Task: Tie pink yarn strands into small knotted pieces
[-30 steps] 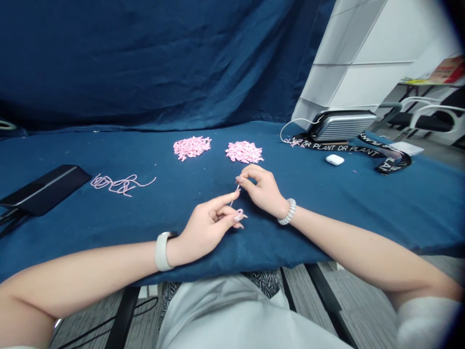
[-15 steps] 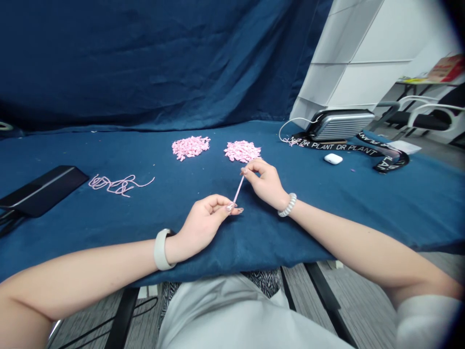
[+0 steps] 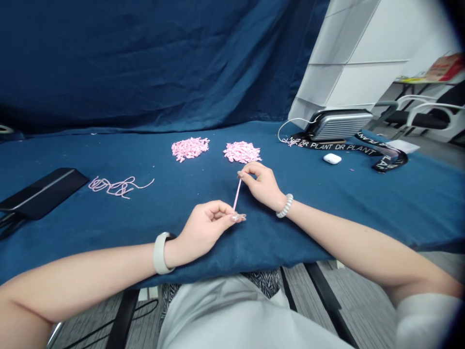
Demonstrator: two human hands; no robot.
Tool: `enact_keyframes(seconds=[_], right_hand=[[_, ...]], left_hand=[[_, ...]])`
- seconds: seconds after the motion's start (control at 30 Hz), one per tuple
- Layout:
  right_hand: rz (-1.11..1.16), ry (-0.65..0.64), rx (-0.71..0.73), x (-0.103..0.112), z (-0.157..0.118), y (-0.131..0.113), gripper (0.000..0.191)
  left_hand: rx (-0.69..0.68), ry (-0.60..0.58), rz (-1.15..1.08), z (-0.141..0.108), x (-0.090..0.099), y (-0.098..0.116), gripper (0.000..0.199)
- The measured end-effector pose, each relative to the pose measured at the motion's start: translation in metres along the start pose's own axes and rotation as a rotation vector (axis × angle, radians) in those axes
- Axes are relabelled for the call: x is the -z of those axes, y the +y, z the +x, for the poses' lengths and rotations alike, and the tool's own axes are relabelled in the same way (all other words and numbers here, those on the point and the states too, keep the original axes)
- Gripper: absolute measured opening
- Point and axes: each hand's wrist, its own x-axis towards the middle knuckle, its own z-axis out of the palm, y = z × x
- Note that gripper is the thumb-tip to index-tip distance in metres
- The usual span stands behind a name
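A thin pale pink paper strip is stretched between my two hands above the blue cloth. My left hand pinches its lower end between thumb and fingertips. At the upper end, my right hand is closed on the strip in a pinch. Just beyond the right fingertips lies a pile of small folded pink pieces. A second pile of pink pieces sits to its left. Several loose pink strips lie tangled on the cloth, left of my hands.
A black flat device rests at the left. To the right are a white earbud case, a black lettered lanyard and a silver ribbed case with a white cable. The blue-covered table's front edge runs close to my lap.
My left hand has moved slightly down and to the right, and the right hand a little left. More of the strip shows between them, still held at both ends.
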Motion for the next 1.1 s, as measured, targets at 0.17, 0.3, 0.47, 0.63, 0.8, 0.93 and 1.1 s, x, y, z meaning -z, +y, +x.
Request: enact_keyframes(seconds=[0.17,0.3,0.47,0.63,0.8,0.93,1.1], right_hand=[[0.008,-0.022,0.018,0.0,-0.001,-0.001,0.02],[0.018,-0.088,0.07,-0.005,-0.004,-0.005,0.021],[-0.003,-0.168,0.08,-0.011,-0.007,-0.008,0.022],[0.005,-0.254,0.125,-0.011,-0.008,-0.012,0.02],[0.072,-0.263,0.173,-0.007,-0.008,-0.012,0.018],[0.098,-0.247,0.132,-0.005,-0.008,-0.012,0.016],[0.123,-0.263,0.127,-0.005,-0.012,-0.022,0.015]], left_hand=[[-0.586,-0.211,0.456,-0.011,0.002,0.004,0.017],[-0.846,-0.336,0.58,-0.015,0.001,0.002,0.024],[-0.837,-0.425,0.642,-0.015,-0.003,0.005,0.023],[-0.817,-0.449,0.636,-0.015,-0.004,0.01,0.017],[-0.829,-0.482,0.592,-0.011,0.0,0.014,0.016],[-0.873,-0.462,0.581,-0.004,0.003,0.013,0.018],[-0.656,-0.339,0.426,0.0,0.004,0.007,0.015]])
